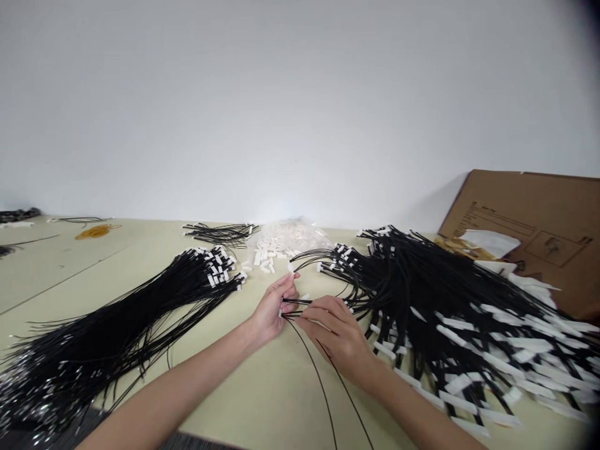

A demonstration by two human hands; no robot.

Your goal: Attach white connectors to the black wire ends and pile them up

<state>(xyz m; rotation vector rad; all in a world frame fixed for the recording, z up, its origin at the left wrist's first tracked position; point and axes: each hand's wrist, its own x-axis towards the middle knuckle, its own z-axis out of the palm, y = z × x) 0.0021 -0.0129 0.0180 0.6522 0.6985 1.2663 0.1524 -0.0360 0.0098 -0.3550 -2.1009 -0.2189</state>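
A bundle of black wires (126, 319) lies at lower left. Mid-frame, the person's left hand (272, 309) is curled closed, pinching a white plug (290, 267), and beside it the right hand (340, 337) bends half-curled at some thin wires (320, 375), its exact grip hidden. A bigger wire heap (403, 281) spreads across the lower right, near cardboard (525, 219).

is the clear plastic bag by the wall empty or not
Not empty: small white connectors show through the clear plastic bag.
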